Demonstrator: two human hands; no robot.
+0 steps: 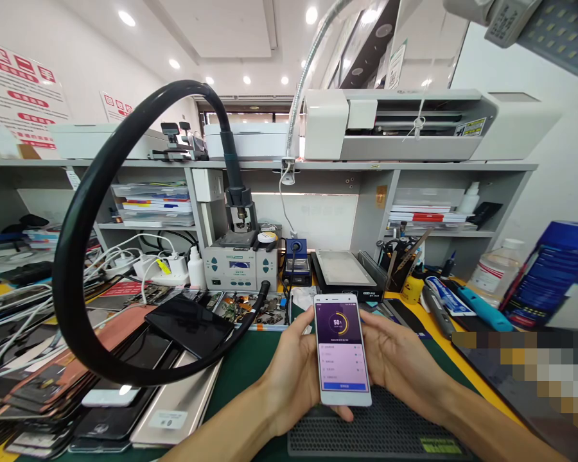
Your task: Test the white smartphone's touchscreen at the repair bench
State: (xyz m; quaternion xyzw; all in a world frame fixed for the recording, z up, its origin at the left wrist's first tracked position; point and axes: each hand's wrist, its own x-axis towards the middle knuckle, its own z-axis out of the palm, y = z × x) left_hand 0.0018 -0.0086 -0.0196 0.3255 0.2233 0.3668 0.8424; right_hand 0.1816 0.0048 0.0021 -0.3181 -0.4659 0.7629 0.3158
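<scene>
"White phone (341, 350), lit screen facing the wearer, dial reading 50. Position?"

"Between both hands, front and centre, held above the near part of the counter (491, 391). Lower end overlaps the far part of a dark perforated mat (376, 431) in this view."

"Long axis?"

"Runs near to far, top end away from the wearer, leaning slightly left. Long edges face the palms, one to each side."

"Fingers?"

"Left hand (291, 366): thumb along the left edge, fingers curled behind the back, closed on the phone. One fingertip pokes out below the bottom edge, likely the left's. Right hand (392, 353): loosely curved, lying against the right edge; its fingers are partly hidden, so cannot tell whether it grips or only steadies."

"Nearer hand?"

"Neither by much. Both meet the frame; the left reaches further underneath. Screen uncovered, no finger across it."

"Room about it?"

"Left: a strip of green mat (248, 353), then a black hose (70, 256) looping over piled phones, a dark-screened phone (190, 325) on top. Tight there. Far side: hot-air station (241, 266) and a flat-topped device (344, 266), close beyond the phone's top end. Right: tools and a blue-handled item (484, 308), well apart from the hand. Most open room looks to be nearward, over the perforated mat."
</scene>
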